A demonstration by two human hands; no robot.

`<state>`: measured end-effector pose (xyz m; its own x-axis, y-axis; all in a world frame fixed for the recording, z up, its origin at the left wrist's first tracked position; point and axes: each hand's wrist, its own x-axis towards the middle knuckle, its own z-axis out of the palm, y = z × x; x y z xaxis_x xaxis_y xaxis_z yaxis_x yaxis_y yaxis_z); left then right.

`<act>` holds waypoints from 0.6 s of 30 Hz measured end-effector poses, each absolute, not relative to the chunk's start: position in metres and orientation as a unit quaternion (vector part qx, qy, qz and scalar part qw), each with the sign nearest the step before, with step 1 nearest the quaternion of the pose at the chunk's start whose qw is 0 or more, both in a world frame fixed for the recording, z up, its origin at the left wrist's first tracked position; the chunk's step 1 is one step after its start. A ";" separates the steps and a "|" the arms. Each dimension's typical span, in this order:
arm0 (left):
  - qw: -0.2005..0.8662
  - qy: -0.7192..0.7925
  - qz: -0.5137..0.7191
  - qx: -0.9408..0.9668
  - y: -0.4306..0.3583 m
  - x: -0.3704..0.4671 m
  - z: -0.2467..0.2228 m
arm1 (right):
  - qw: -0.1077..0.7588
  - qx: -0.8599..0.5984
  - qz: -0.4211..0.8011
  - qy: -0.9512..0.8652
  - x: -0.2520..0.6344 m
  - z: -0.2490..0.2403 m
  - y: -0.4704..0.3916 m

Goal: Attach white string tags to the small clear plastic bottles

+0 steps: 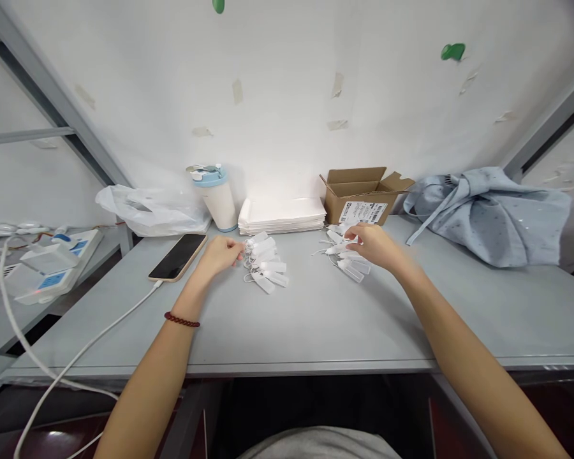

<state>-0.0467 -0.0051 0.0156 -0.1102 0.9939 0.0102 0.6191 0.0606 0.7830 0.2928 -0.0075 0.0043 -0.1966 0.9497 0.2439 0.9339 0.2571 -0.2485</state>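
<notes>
Two piles of small translucent white plastic tags with thin white string loops lie on the grey table. At the left pile's upper left edge [268, 266], my left hand [221, 254] has its fingers pinched together, close to the loops. Over the right pile [353, 266], my right hand [375, 245] reaches in with thumb and fingertips closed among the tags. Whatever either pinch holds is too small to make out. Part of the right pile is hidden behind my right hand.
Behind the piles stand a blue-lidded cup [219, 201], stacked white envelopes [282, 215] and an open cardboard box [361, 196]. A charging phone [178, 256] and a plastic bag [155, 210] lie left; a light-blue cloth bag [497, 213] lies right. The table's front edge [310, 368] is near me.
</notes>
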 end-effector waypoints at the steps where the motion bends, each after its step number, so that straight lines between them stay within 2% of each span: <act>1: 0.273 0.673 0.335 0.601 -0.004 -0.047 0.015 | 0.172 -0.610 0.023 -0.773 0.293 0.004 -0.007; 9: 0.234 0.672 0.371 0.596 -0.004 -0.044 0.015 | 0.157 -0.584 0.023 -0.796 0.290 0.000 -0.005; 18: 0.208 0.670 0.359 0.615 -0.006 -0.038 0.014 | 0.133 -0.556 0.012 -0.821 0.274 -0.017 -0.004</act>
<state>-0.0382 -0.0063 0.0137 -0.1562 0.9742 0.1628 0.6755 -0.0149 0.7372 0.2737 -0.0040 -0.0170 -0.3470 0.9152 0.2052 0.9090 0.3820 -0.1668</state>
